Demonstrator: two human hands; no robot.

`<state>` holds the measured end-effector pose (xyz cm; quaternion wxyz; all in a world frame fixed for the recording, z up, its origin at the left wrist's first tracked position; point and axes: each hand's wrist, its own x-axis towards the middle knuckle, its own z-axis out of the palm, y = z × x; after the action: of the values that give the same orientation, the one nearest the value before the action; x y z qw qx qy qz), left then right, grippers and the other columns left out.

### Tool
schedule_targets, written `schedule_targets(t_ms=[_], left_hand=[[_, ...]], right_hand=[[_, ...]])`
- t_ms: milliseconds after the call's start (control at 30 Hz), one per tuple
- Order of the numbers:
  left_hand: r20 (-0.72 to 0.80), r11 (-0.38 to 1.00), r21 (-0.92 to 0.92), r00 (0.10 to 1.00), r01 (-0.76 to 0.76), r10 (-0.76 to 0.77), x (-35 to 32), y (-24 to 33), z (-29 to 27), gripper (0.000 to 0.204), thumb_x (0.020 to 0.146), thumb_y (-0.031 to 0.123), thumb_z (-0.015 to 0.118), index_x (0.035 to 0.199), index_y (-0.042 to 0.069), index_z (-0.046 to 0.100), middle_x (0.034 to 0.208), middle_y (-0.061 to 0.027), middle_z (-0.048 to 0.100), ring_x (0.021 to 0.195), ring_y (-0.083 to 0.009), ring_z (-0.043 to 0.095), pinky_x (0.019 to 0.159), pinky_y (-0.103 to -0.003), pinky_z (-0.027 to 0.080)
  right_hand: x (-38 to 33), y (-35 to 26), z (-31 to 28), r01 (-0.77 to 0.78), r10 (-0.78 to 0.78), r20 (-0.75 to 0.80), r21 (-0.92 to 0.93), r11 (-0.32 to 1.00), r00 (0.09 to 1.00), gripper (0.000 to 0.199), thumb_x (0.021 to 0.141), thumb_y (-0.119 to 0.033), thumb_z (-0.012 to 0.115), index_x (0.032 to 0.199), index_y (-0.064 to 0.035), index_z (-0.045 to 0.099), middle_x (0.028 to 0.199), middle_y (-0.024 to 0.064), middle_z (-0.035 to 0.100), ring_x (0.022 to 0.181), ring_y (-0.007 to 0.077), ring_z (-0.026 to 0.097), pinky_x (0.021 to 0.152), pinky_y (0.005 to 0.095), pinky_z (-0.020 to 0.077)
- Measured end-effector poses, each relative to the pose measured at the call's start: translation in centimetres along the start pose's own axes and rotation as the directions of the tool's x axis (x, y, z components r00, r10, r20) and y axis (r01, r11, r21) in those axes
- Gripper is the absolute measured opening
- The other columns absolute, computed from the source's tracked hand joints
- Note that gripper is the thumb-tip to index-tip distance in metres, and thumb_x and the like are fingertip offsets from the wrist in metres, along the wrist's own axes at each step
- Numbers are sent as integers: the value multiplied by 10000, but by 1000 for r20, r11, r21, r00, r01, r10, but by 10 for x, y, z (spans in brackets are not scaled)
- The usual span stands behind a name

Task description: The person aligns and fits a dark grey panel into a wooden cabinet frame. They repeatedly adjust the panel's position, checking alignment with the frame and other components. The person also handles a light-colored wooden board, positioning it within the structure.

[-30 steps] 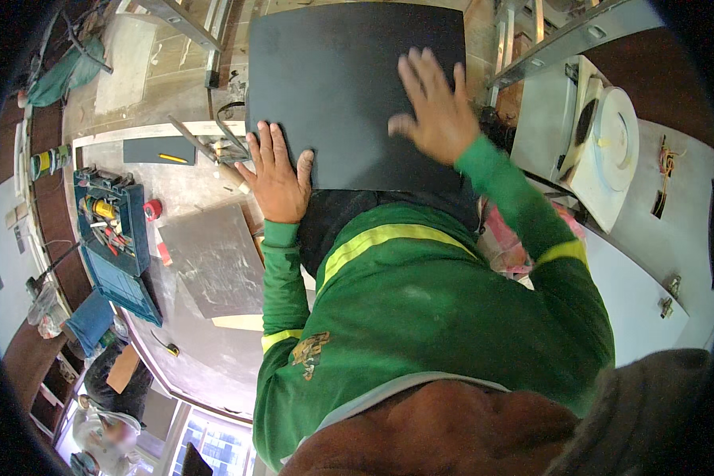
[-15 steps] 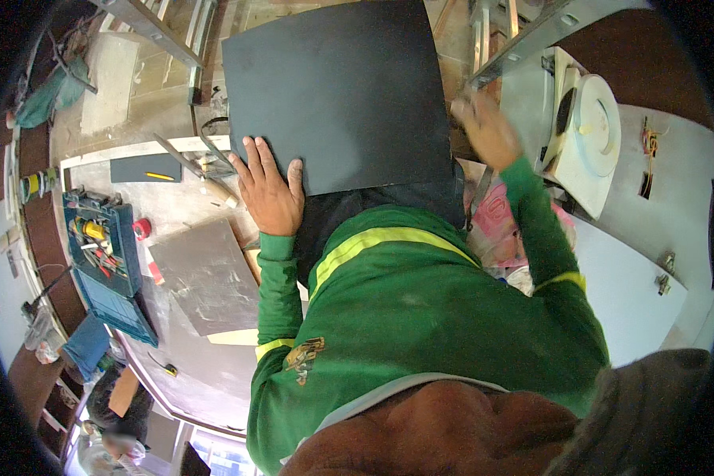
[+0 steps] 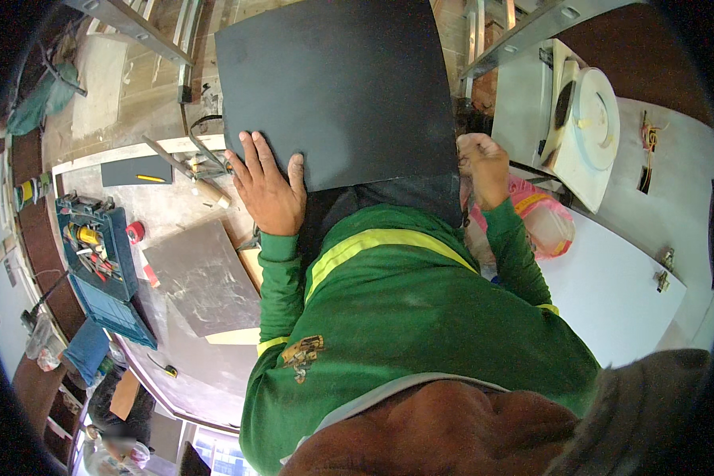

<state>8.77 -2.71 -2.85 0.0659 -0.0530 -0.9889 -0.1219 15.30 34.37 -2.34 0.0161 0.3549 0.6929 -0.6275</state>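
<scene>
A large dark grey sheet [image 3: 337, 91] lies across my lap. On its near left corner my left hand [image 3: 271, 184] rests flat, fingers stretched out and thumb apart. My right hand [image 3: 488, 168] is beside the sheet's right edge, its fingers curled in toward the thumb. Whatever those fingers hold, if anything, is too hidden to name. A pink plastic bag [image 3: 549, 222] sits just below and to the right of that hand.
To my left, a worktable holds a blue toolbox [image 3: 132, 270] with tools, a grey panel [image 3: 202, 278], a yellow pencil [image 3: 151, 178] and a tape measure [image 3: 170, 370]. Ladder legs [image 3: 523, 44] stand ahead right. A white round-lidded piece [image 3: 591, 119] is at right. Another person [image 3: 107, 456] is at lower left.
My right hand has come down and closer to the sheet's edge, its fingers now curled. My left hand keeps its place on the sheet. More of the pink bag shows.
</scene>
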Motion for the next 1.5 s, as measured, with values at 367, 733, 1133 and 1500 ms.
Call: schedule_targets(t_ms=[367,733,1133,1500], left_hand=[[27,1000,-13,999,29,-28,0,-3,3,763,1029,566,495,1590,61,384,1665,-182,326,1508,-536,258,1162,-676,291],[44,998,-20,998,51,-50,0,-2,2,772,1029,586,481,1596,72,378,1673,-172,317,1522,-520,243,1185,-678,243],[50,998,37,998,42,-44,0,-2,2,740,1052,575,450,1620,115,337,1698,-125,282,1535,-492,235,1159,-730,231],[54,999,43,998,28,-30,1,-3,2,732,1055,562,454,1620,113,335,1698,-131,277,1537,-491,230,1151,-728,252]], right_hand=[[-34,-31,10,175,-167,54,-368,913,985,280,978,-254,730,1060,13,718,794,25,666,721,101,629,650,271,511],[-1,0,-6,-129,128,32,8,992,991,266,1048,-301,609,898,-82,625,696,-50,476,651,104,499,610,273,442],[22,-6,-10,237,-232,57,-334,912,971,457,1075,-429,572,791,-72,542,658,-26,401,669,72,474,585,288,436],[36,20,-16,127,-124,31,-264,956,992,339,1093,-346,541,921,-59,598,780,-20,553,643,72,519,587,257,427]])
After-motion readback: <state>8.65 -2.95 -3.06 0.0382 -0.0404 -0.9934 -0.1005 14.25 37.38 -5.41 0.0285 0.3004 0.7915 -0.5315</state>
